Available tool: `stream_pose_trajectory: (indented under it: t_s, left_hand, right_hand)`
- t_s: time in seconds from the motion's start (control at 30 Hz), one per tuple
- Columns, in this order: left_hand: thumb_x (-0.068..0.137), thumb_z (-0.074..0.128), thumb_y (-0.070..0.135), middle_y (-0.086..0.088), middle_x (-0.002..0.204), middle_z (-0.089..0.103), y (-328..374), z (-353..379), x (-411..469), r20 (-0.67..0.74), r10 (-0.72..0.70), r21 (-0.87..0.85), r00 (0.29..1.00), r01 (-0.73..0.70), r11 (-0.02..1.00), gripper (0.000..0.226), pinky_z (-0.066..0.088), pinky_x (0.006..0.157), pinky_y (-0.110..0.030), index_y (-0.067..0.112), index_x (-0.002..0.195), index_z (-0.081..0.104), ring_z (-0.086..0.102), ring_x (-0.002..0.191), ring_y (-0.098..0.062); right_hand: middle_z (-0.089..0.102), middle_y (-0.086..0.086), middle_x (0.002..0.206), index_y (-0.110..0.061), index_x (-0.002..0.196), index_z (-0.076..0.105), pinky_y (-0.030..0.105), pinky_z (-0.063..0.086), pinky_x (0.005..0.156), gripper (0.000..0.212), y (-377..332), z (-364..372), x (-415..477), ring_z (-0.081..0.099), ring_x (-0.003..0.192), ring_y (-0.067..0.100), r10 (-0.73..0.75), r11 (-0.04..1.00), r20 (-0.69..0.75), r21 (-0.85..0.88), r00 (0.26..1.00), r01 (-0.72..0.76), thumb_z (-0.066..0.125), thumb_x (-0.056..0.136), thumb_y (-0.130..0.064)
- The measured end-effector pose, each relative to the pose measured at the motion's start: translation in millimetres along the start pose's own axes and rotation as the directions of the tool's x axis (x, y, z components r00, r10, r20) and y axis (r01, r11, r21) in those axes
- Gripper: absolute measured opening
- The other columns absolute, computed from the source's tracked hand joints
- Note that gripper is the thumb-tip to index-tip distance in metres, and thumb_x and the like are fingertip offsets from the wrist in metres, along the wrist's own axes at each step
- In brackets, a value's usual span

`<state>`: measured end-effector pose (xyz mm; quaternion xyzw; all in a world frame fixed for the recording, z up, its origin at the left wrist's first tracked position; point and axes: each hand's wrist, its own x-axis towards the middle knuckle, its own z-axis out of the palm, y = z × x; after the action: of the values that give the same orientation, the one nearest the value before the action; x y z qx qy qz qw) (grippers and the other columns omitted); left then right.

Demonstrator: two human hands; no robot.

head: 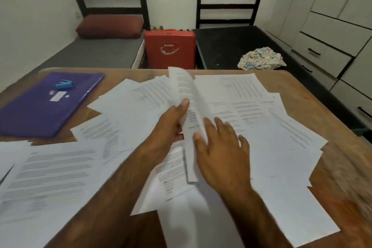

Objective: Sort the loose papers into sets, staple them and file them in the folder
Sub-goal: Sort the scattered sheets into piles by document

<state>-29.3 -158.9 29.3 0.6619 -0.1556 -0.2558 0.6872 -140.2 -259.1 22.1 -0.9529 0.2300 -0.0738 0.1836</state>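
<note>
Several loose printed papers lie scattered over the wooden table. My left hand grips a raised, curling sheet at the middle of the table, thumb on its near face. My right hand rests against the lower part of the same sheet, with its fingers spread and the thumb on the sheet's edge. A purple folder lies flat at the far left of the table. A small blue stapler sits on top of the folder.
Beyond the table stand a bed with a maroon pillow, a red case and a dark bed frame with a crumpled cloth. White cabinets with drawers line the right side.
</note>
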Motion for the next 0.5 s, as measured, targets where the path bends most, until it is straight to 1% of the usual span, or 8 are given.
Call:
stream_pose_trajectory:
  t_s: [0.1,0.13,0.2,0.27,0.33,0.4,0.43,0.5]
  left_hand:
    - [0.097,0.068,0.022,-0.006,0.124,0.074,9,-29,-18,-0.11,0.018,-0.12,0.994,-0.031,0.992,0.034,0.058,0.097,-0.051,0.016,0.131,0.064,0.073,0.108,-0.029]
    - [0.098,0.065,0.011,-0.011,0.126,0.072,9,-47,-26,-0.112,0.01,-0.188,0.994,-0.031,0.982,0.033,0.054,0.102,-0.056,0.01,0.131,0.064,0.071,0.113,-0.034]
    - [0.099,0.058,0.003,-0.018,0.134,0.067,7,-85,-46,-0.045,0.0,-0.314,0.999,-0.014,0.949,0.038,0.047,0.109,-0.059,0.006,0.137,0.059,0.064,0.123,-0.042]
    - [0.1,0.054,0.003,-0.017,0.138,0.064,8,-122,-74,-0.032,-0.03,-0.39,0.999,0.015,0.921,0.042,0.046,0.109,-0.059,0.01,0.141,0.056,0.06,0.128,-0.042]
    - [0.101,0.053,0.003,-0.017,0.139,0.064,5,-154,-101,-0.039,-0.058,-0.415,0.998,0.036,0.909,0.043,0.045,0.11,-0.058,0.012,0.142,0.056,0.06,0.128,-0.042]
    - [0.099,0.056,0.003,-0.018,0.137,0.065,0,-186,-127,-0.093,-0.087,-0.361,0.992,0.048,0.931,0.042,0.046,0.108,-0.058,0.01,0.141,0.057,0.063,0.125,-0.041]
    - [0.098,0.061,0.004,-0.018,0.134,0.067,-3,-204,-138,-0.178,-0.107,-0.282,0.978,0.054,0.958,0.04,0.049,0.106,-0.057,0.009,0.137,0.06,0.067,0.119,-0.04]
    - [0.091,0.075,0.013,-0.013,0.123,0.073,-10,-235,-160,-0.424,-0.135,-0.023,0.895,0.139,0.99,0.035,0.056,0.097,-0.054,0.015,0.125,0.064,0.074,0.104,-0.033]
  right_hand:
    - [0.023,-0.009,0.171,-0.037,0.163,0.021,0.047,0.015,0.129,0.083,-25,7,-16,0.021,0.157,0.018,-0.077,0.974,0.062,0.22,0.995,0.061,0.014,0.092,-0.081]
    - [0.031,-0.008,0.168,-0.036,0.162,0.025,0.044,0.021,0.127,0.079,-30,8,-18,0.028,0.154,0.017,-0.067,0.947,0.034,0.317,0.997,0.053,0.025,0.096,-0.08]
    - [0.041,-0.008,0.16,-0.035,0.16,0.028,0.039,0.031,0.119,0.074,-36,9,-18,0.04,0.147,0.018,0.002,0.889,-0.012,0.457,1.0,0.004,0.046,0.098,-0.07]
    - [0.051,-0.009,0.149,-0.038,0.157,0.03,0.038,0.041,0.108,0.073,-52,9,-18,0.05,0.136,0.018,0.065,0.774,0.118,0.621,0.991,-0.125,0.062,0.095,-0.059]
    - [0.063,-0.015,0.132,-0.037,0.151,0.039,0.031,0.047,0.097,0.068,-70,16,-21,0.061,0.119,0.011,0.05,0.567,0.293,0.779,0.955,-0.269,0.075,0.093,-0.04]
    - [0.075,-0.013,0.116,-0.029,0.141,0.052,0.029,0.057,0.088,0.06,-93,31,-26,0.072,0.104,0.009,-0.009,0.42,0.384,0.839,0.923,-0.345,0.081,0.09,-0.021]
    - [0.078,-0.011,0.111,-0.027,0.137,0.057,0.028,0.061,0.082,0.056,-106,41,-31,0.075,0.097,0.009,-0.025,0.418,0.393,0.839,0.919,-0.347,0.082,0.088,-0.014]
    - [0.079,-0.008,0.105,-0.026,0.129,0.06,0.026,0.062,0.071,0.052,-130,59,-41,0.076,0.089,0.01,-0.035,0.481,0.387,0.815,0.921,-0.324,0.083,0.086,-0.009]
